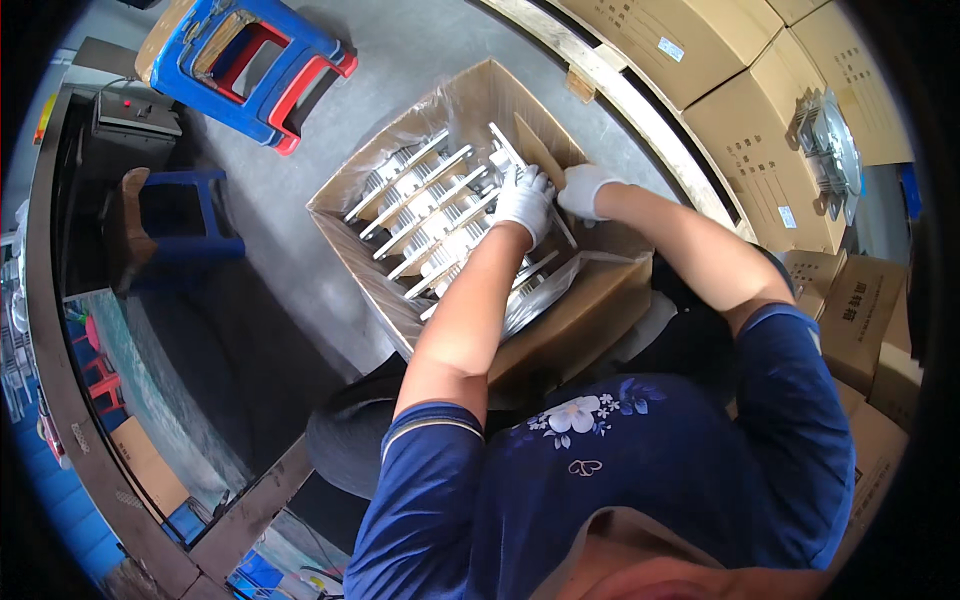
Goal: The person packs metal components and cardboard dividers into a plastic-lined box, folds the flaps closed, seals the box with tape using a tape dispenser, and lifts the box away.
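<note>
An uncapped cardboard box (335, 195), lined with clear plastic, stands in front of me. Inside it, several silvery metal parts with flat plates (425, 215) stand on edge in rows. My left hand (524, 205), in a white glove, reaches in from above, its fingers bent around the top of a metal part (505, 148) at the right of the rows. A brown cardboard divider (538, 152) leans upright beside it. At the divider's near end is my white-gloved right hand (584, 191), closed against its edge; its fingertips are partly hidden.
A blue and red plastic stool (262, 75) stands at the far left, with another blue stool (190, 215) nearer. Stacked cartons (740, 140) line the right side behind a pallet edge (660, 110). A metal part (828, 155) rests on the cartons. A dark-framed workbench (100, 440) runs along the left.
</note>
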Available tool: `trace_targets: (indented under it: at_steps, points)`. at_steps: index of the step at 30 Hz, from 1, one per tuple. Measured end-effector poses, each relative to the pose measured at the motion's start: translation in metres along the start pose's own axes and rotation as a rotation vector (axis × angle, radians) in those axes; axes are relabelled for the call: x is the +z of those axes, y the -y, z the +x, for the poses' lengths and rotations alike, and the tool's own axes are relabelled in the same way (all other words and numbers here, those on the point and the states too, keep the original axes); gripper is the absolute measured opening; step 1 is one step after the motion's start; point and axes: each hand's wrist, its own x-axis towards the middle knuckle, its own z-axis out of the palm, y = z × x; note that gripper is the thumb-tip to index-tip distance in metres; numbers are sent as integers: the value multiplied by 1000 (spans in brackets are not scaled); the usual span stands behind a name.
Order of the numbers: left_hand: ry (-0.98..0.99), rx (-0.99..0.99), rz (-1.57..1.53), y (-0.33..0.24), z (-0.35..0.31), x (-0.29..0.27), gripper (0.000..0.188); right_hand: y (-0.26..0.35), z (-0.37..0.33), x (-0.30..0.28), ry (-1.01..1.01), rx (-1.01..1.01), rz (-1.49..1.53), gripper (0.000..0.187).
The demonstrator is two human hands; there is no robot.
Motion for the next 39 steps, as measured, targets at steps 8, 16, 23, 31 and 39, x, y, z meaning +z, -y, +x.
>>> trace_targets:
  at_steps: [8,16,23,31,39]
  points:
    - [-45,-59,-201,8,-7,-2,32,-10,38,53,-135,-2,-59,26]
    - [-263,-121,-314,20,-31,-5,28,-26,48,49,184,-89,98,62]
    - [2,-388,-253,30,-81,-21,31,5,66,29,-794,-295,269,47]
    - [-68,-447,-282,6,-95,-17,39,27,76,51,-216,43,-74,48]
    - [-159,-609,-230,3,-88,10,35,5,96,46,-9,-114,-1,55]
